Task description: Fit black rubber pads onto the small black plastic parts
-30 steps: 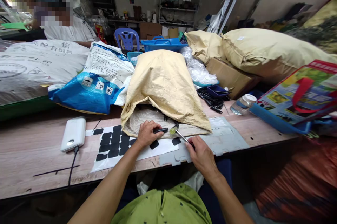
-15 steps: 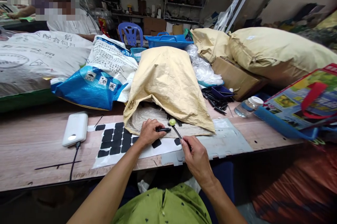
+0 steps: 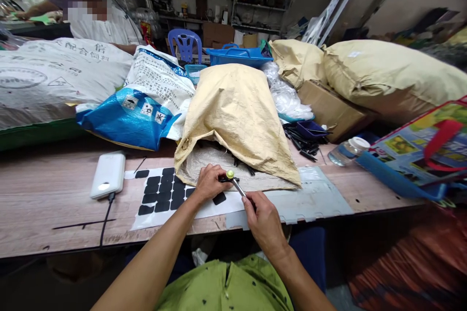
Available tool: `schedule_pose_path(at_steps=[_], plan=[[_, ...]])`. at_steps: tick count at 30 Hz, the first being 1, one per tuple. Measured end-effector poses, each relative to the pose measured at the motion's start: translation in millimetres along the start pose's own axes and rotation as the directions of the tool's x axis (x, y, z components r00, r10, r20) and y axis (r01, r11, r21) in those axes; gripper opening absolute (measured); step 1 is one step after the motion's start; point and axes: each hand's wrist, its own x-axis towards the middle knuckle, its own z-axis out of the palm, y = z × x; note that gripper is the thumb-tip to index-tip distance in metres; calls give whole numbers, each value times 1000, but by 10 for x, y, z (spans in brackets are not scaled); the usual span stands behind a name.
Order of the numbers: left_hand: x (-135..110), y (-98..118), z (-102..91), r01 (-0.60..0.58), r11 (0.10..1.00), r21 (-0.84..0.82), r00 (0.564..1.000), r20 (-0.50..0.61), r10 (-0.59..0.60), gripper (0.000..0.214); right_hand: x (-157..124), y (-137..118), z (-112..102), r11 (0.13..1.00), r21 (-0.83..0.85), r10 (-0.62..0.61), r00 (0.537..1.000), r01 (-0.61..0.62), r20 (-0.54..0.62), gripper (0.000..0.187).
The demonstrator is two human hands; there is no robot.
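My right hand [image 3: 265, 216] is closed around the handle of a small hammer [image 3: 238, 187] with a metal shaft and a round yellow-green head. Pinched in the fingers of my left hand [image 3: 209, 182] is a small black plastic piece [image 3: 225, 180]. The hammer head is at that piece; whether they touch I cannot tell. Just beyond both hands lies the mouth of a beige woven sack [image 3: 233, 106], with a few more black pieces [image 3: 251, 171] at its opening. Under and beside my left wrist is a white sheet with black rounded squares [image 3: 165, 189].
A white power bank [image 3: 108, 174] with a cable lies at left. Behind are a blue-and-white sack [image 3: 146, 101] and a white sack [image 3: 54, 82]. To the right are a pile of black pieces [image 3: 301, 143], a clear jar [image 3: 346, 151] and a blue tray [image 3: 401, 174]. A person [image 3: 105, 28] is at the far left.
The hammer head has moved left, from beside the black piece to right at it, as my right hand shifted left. My left hand keeps its hold. The whole view has shifted slightly.
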Motion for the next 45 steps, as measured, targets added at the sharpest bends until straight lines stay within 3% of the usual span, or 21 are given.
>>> schedule_pose_path(at_steps=[5,12,15,17,21,29,45], plan=[[-2,-29,16,-9,1000,-13,1000,-8,9,17,-11,164,-171,998,-65,21,998,-26,-67,22],[-13,-117,-19,-75,990,-116,997,26,79,18,-115,560,-343,899,-434,14,993,-65,-119,18],[-22,-143,-20,-100,985,-138,994,27,105,20,-57,503,-332,906,-423,-55,989,-7,-134,17],[-24,-152,-17,-118,983,-139,992,27,122,21,37,383,-291,945,-325,-100,985,49,-142,20],[-27,-156,-9,-160,977,-140,986,31,166,21,279,142,-138,986,-106,-134,991,131,-27,25],[-27,-152,26,-236,971,-37,967,91,239,24,531,48,16,946,-270,-106,957,181,269,14],[-82,-119,23,-305,951,-42,949,73,307,25,599,197,15,897,-289,-224,909,334,353,18]])
